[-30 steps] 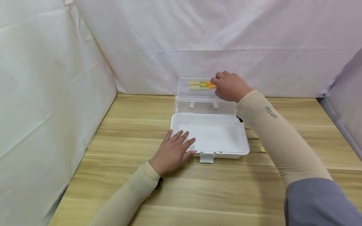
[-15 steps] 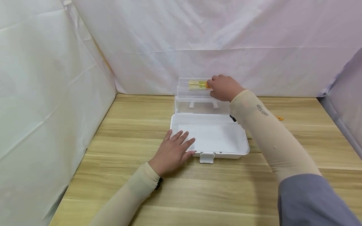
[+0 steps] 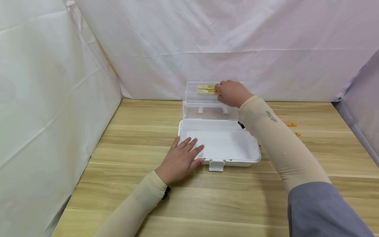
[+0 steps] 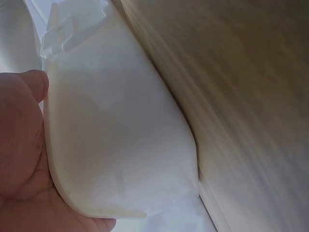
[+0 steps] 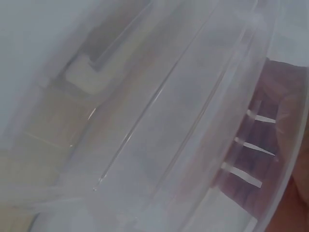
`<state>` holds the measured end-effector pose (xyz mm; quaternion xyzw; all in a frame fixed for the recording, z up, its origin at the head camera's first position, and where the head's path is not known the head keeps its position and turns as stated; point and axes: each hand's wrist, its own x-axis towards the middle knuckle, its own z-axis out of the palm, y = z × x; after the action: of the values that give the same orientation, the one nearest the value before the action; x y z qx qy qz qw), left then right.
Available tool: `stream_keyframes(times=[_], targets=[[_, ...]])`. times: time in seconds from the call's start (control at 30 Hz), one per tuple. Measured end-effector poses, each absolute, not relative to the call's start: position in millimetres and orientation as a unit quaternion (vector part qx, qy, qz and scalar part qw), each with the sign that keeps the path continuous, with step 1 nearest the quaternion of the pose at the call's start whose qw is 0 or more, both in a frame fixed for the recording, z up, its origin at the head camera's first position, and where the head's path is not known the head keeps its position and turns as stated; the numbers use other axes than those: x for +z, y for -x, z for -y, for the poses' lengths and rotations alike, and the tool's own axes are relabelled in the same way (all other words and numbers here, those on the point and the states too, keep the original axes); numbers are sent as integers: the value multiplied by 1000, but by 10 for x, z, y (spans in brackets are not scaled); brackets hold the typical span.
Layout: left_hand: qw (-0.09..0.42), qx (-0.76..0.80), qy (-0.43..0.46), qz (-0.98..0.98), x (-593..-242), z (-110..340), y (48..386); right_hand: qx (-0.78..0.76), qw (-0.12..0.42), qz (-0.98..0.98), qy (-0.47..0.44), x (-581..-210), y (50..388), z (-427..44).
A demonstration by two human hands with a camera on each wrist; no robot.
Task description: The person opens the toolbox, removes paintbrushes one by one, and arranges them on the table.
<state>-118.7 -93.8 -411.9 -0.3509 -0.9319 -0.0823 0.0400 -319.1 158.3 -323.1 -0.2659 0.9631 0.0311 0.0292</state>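
A white plastic storage box (image 3: 231, 143) lies on the table with its clear lid (image 3: 192, 111) swung up behind it. Flat paintbrushes (image 3: 204, 89) with pale bristles and orange handles lie sideways at the lid's upper compartment; how many cannot be told. My right hand (image 3: 234, 93) holds their handles with curled fingers, which hide most of the orange. Through the clear plastic (image 5: 183, 116) that hand shows dimly in the right wrist view. My left hand (image 3: 181, 161) rests with spread, straight fingers on the box's front left corner, thumb at the front rim.
Orange handle ends (image 3: 290, 124) lie on the wooden table (image 3: 142, 138) right of the box, partly hidden by my right forearm. A white latch (image 3: 216, 166) hangs at the box's front. White cloth (image 3: 148, 49) walls the table at the back and left.
My right hand has slid a little left and down along the brush handles, while the brushes have hardly shifted. More orange handle ends show beyond the forearm. The left hand stays put.
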Motion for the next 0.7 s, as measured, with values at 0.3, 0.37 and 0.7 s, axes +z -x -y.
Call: stream_keyframes(times=[0.3, 0.37, 0.7], targets=[[48, -82, 353, 931, -4115, 949, 1180, 37, 11, -967, 253, -3245, 3167, -1549], [48, -81, 353, 931, -4118, 948, 1182, 30, 12, -968, 250, -3246, 3162, -1550], [50, -83, 353, 931, -4132, 944, 1184, 15, 4, -971, 237, -3246, 3121, -1577]])
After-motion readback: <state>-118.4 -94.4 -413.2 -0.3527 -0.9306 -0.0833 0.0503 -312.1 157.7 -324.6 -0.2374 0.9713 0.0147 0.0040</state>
